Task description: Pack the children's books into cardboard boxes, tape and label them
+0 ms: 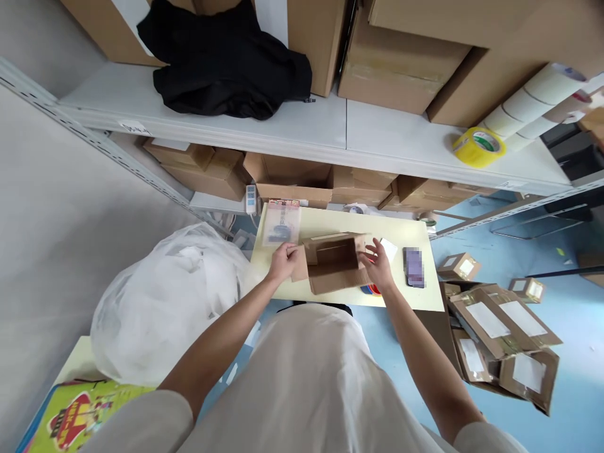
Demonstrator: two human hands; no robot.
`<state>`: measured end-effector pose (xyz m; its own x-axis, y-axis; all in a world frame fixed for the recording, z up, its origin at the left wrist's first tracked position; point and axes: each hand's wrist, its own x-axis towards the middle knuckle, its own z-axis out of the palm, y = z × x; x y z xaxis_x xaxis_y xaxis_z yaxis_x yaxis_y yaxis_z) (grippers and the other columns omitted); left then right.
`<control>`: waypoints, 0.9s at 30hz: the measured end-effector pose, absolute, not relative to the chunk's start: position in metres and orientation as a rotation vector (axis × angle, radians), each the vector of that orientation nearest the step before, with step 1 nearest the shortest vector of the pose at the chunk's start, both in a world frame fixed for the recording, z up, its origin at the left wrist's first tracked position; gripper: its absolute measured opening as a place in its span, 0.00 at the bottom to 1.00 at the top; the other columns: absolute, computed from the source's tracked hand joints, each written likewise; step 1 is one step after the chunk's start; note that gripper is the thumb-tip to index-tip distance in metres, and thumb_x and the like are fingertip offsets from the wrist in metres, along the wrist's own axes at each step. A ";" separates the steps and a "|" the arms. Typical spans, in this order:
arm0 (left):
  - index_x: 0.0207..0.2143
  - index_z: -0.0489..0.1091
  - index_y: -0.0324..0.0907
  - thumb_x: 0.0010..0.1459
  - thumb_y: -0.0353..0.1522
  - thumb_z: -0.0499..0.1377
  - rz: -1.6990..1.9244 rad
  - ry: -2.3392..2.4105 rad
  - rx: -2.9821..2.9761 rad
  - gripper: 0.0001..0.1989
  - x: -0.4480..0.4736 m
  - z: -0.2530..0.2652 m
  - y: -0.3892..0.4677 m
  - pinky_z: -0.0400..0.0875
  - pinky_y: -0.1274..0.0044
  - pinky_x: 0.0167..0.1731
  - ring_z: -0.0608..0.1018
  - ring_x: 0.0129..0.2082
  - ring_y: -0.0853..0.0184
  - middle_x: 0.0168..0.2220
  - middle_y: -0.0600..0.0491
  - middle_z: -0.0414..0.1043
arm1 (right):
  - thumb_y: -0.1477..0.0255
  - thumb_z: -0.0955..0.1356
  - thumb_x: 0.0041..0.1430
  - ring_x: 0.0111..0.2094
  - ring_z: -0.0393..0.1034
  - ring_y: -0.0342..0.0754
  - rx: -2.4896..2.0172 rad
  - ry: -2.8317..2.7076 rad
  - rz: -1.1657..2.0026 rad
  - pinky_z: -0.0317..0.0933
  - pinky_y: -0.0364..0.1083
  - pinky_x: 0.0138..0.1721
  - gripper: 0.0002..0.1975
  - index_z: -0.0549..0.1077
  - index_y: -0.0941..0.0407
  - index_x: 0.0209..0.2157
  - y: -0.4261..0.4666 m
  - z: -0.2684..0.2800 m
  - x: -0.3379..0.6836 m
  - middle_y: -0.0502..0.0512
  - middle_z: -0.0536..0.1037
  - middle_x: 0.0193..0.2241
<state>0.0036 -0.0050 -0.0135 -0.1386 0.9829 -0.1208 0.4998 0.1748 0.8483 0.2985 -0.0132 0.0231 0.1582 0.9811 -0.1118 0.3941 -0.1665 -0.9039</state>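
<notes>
An open cardboard box (336,282) is held tilted over the pale yellow table, its hollow inside showing. My left hand (284,262) pinches a flap at its left end. At the opposite end, my right hand (377,264) grips the edge, with thumb and fingers curved around it and some fingers partly spread. A roll of tape with red and blue (372,289) lies partly hidden below my right hand. Right of that hand are a white paper piece (389,249) and a phone with a purple screen (414,267). A clear printed plastic packet (282,225) rests at the table's back left.
The table (330,220) stands against a metal shelf (283,129) of cartons. Yellow tape (479,147) and a black garment (226,63) lie on that shelf. A large white plastic bag (165,308) bulges at left. Packed cartons (504,321) are piled at right.
</notes>
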 end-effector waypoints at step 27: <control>0.63 0.52 0.35 0.54 0.48 0.57 0.484 1.780 1.777 0.41 0.062 0.013 -0.020 0.26 0.48 0.59 0.43 0.65 0.38 0.65 0.33 0.46 | 0.82 0.62 0.51 0.62 0.53 0.62 -1.656 -2.530 0.730 0.55 0.60 0.59 0.27 0.67 0.64 0.55 0.015 0.014 0.230 0.69 0.66 0.57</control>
